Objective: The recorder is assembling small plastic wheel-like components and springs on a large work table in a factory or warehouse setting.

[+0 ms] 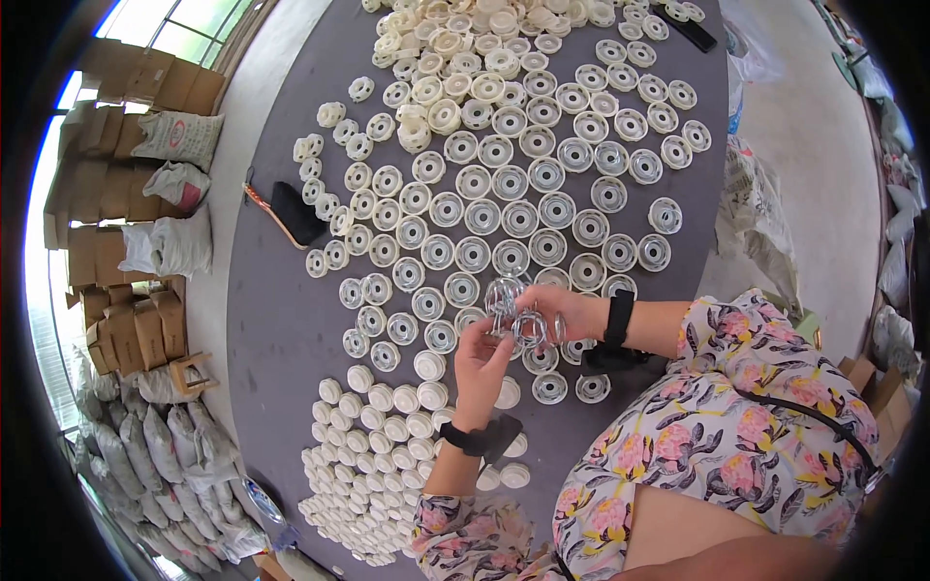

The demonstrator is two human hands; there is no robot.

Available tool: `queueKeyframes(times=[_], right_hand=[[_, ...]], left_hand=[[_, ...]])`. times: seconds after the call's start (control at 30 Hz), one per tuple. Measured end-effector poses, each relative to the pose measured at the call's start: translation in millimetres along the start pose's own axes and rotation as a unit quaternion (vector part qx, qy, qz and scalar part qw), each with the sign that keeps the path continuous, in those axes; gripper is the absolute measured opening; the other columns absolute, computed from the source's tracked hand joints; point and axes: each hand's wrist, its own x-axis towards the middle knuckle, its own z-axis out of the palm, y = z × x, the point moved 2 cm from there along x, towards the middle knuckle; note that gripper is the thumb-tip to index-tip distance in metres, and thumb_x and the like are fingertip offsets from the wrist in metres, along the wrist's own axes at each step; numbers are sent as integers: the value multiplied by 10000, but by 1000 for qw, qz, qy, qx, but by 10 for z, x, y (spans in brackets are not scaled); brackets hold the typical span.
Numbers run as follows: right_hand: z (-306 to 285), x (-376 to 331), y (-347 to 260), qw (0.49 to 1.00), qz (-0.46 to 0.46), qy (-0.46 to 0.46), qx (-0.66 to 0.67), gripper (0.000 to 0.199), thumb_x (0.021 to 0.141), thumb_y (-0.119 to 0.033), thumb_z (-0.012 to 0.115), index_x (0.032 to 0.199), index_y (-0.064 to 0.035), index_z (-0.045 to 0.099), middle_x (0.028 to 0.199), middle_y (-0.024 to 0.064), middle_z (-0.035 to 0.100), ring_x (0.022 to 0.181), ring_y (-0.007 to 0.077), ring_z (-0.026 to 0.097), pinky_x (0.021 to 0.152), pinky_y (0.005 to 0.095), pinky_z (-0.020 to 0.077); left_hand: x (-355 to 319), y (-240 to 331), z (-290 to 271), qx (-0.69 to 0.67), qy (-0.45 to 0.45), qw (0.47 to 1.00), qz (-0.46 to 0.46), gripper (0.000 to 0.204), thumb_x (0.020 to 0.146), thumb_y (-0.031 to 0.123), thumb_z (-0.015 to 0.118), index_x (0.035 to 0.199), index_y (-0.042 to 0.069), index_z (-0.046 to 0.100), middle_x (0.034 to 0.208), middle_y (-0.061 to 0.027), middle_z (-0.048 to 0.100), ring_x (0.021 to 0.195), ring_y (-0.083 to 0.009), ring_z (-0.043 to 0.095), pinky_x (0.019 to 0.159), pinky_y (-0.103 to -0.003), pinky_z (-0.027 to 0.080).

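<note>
Clear round plastic rings (513, 308), held together by left hand (481, 360) and right hand (560, 312), both grasping, above grey table (281, 329).

Bright daylight from window (160, 24) at left, soft shadows, sharp centre — fisheye-bent, dark rim

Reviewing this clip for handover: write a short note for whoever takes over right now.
Left hand and right hand together hold clear plastic pieces above the grey table.
Open round caps lie in rows ahead.
White closed caps sit packed near the left forearm.
A loose cap heap lies at the far end.
How many are done or left cannot be told.
</note>
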Motion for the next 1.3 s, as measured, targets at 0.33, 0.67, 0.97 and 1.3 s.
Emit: queueKeyframes(times=[0.33, 0.67, 0.97, 1.3], right_hand=[[-302, -13, -73, 998, -5, -17, 59, 462, 842, -367, 484, 1268, -197, 429, 1011, 49, 608, 852, 179, 610, 605, 335, 489], [-407, -175, -343, 997, -50, -32, 42, 415, 853, -262, 481, 1235, -134, 378, 977, 84, 590, 883, 203, 603, 536, 331, 536], [-367, -45, -358, 1000, 10, -21, -4, 404, 865, -362, 475, 1163, -91, 495, 967, 70, 608, 837, 163, 607, 547, 311, 526], [-286, -39, -307, 993, -5, -40, -111, 333, 812, -187, 535, 1112, -44, 502, 915, 63, 615, 751, 110, 596, 585, 265, 505]], left_hand=[[631, -55, -845, 94, 170, 981, -15, 174, 843, 190, 602, 755, 49, 551, 635, 1, 546, 486, -46, 457, 426, -188, 331], [1904, -17, -1468, 546, 346, 760, 70, 274, 763, 199, 645, 940, 23, 529, 1026, -181, 477, 922, -343, 512, 761, -424, 426], [1194, 297, -493, 238, 5, 969, 71, 625, 698, 121, 713, 1241, 23, 420, 1159, -104, 515, 960, -196, 527, 779, -322, 447], [858, 304, -118, 103, -118, 978, -141, 215, 793, 41, 618, 998, 7, 563, 730, -7, 599, 595, -64, 540, 530, -192, 393]])
